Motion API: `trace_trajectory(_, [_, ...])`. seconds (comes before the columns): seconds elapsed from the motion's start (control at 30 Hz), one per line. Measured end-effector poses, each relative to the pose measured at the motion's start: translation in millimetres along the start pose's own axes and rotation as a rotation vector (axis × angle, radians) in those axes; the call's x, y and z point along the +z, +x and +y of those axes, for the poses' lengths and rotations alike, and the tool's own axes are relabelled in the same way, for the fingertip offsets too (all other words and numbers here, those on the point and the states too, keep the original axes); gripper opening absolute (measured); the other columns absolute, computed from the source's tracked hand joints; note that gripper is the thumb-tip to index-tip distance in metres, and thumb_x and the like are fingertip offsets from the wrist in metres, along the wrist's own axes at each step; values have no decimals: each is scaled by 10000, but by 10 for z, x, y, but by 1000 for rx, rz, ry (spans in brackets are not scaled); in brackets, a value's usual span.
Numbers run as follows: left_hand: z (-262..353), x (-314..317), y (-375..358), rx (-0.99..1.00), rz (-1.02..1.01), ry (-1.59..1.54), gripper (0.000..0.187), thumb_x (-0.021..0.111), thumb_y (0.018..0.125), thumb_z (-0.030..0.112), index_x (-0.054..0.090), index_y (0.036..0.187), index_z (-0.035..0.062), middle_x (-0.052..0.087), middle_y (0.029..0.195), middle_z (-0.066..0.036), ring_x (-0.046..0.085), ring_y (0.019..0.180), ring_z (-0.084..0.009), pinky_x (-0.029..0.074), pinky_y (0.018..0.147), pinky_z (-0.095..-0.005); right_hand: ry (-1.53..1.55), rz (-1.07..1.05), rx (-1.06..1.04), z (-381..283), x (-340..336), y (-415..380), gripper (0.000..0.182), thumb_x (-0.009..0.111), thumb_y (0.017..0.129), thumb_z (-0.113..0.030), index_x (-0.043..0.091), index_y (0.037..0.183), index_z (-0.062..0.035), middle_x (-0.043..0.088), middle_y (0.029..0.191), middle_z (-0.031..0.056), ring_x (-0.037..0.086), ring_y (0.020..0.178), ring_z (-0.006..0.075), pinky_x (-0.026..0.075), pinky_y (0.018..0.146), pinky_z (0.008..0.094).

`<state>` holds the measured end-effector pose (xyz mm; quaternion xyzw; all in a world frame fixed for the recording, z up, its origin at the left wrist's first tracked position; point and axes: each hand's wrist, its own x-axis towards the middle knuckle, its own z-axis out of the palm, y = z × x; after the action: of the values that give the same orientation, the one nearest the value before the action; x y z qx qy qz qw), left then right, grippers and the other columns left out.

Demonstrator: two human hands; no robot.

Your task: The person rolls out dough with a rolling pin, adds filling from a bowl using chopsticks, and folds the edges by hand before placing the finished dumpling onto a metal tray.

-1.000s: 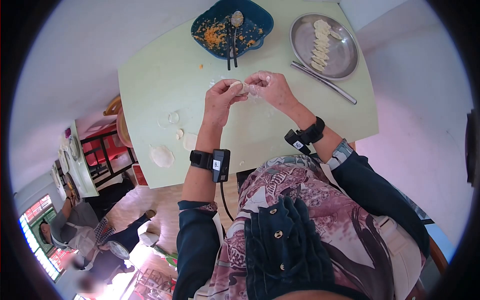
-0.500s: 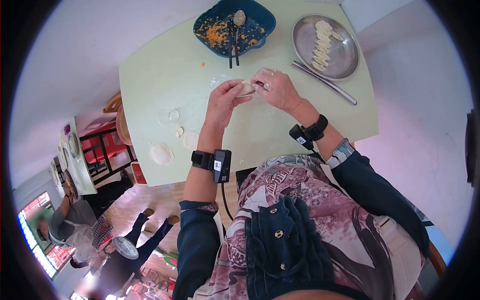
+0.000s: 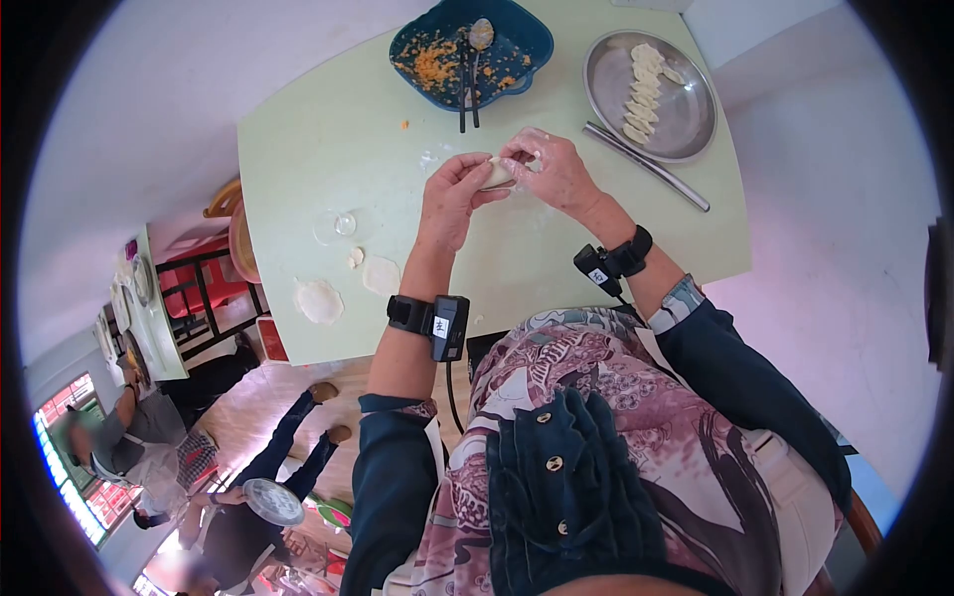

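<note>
Between my two hands, above the pale green table, is a folded dumpling (image 3: pixel 498 174) of white dough. My left hand (image 3: pixel 455 196) is closed on its left end, thumb on top. My right hand (image 3: pixel 553 171), dusted with flour, pinches the dumpling's edge from the right. Beyond the hands stands a dark blue bowl (image 3: pixel 429 91) with orange filling (image 3: pixel 435 68) left in it; a spoon (image 3: pixel 481 38) and black chopsticks (image 3: pixel 463 84) rest in it. A round metal tray (image 3: pixel 686 121) to the right holds a row of finished dumplings (image 3: pixel 642 99).
A metal rolling pin (image 3: pixel 651 169) lies beside the tray. Dough wrappers (image 3: pixel 319 301) (image 3: pixel 381 275), a small dough piece (image 3: pixel 356 257) and a clear glass (image 3: pixel 344 224) are on the table's left. At lower left are two people, one holding a round plate (image 3: pixel 273 502).
Both hands stay on the dumpling, and my left hand has shifted slightly right and up. My head view has moved a little. The person with the plate has moved slightly.
</note>
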<state>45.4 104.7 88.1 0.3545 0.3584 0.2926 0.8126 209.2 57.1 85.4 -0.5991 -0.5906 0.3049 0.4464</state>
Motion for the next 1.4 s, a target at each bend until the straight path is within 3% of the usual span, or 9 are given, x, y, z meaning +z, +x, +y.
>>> trace_trajectory(0.2, [-14, -21, 0, -28, 28, 36, 161, 562, 864, 79, 558, 973, -40, 603, 939, -119, 631, 839, -198, 561, 728, -310, -94, 10, -35, 8, -4, -7, 75, 620, 750, -86, 581, 786, -32, 578, 752, 90, 590, 657, 235, 474, 622, 319])
trace_trajectory(0.37, [-25, -33, 9, -18, 54, 127, 145, 570, 855, 77, 575, 940, -40, 607, 897, -103, 635, 780, -183, 562, 715, -305, -392, -94, -246, -97, -54, 22, 112, 631, 720, -90, 558, 795, -49, 565, 751, 62, 588, 684, 231, 446, 651, 333])
trace_trajectory(0.77, [39, -45, 12, 22, -7, 290, 167, 588, 840, 89, 594, 934, -49, 620, 872, -102, 645, 769, -194, 548, 731, -302, -47, -79, 19, 12, 15, 38, 116, 621, 734, -108, 608, 820, -33, 612, 769, 99, 596, 708, 279, 478, 641, 353])
trace_trajectory(1.0, [21, -42, 37, 23, -36, 261, 170, 585, 840, 80, 594, 942, -55, 619, 892, -116, 646, 808, -210, 546, 736, -294, -230, -106, -73, -9, -35, 46, 97, 616, 735, -107, 618, 797, -33, 614, 761, 108, 599, 708, 274, 479, 645, 355])
trace_trajectory(1.07, [73, -5, 5, 6, -22, 230, 180, 586, 842, 82, 588, 956, -57, 621, 902, -123, 648, 820, -221, 546, 738, -291, -215, -105, -24, -46, -49, 56, 118, 613, 742, -21, 608, 860, -14, 602, 789, 101, 599, 698, 244, 479, 659, 320])
trace_trajectory(1.17, [64, 19, -20, -10, 10, 155, 198, 585, 848, 86, 574, 982, -58, 625, 918, -136, 651, 841, -241, 546, 738, -288, -78, 25, -24, -16, -54, 49, 108, 590, 751, -76, 626, 841, -29, 609, 774, 107, 598, 687, 245, 483, 653, 328])
trace_trajectory(1.4, [-13, -92, -13, -9, 39, 71, 173, 570, 860, 71, 567, 983, -51, 629, 913, -139, 656, 838, -249, 549, 726, -293, -47, -61, -30, 19, -71, 57, 150, 600, 756, -85, 624, 888, -16, 617, 822, 120, 603, 721, 234, 484, 667, 302])
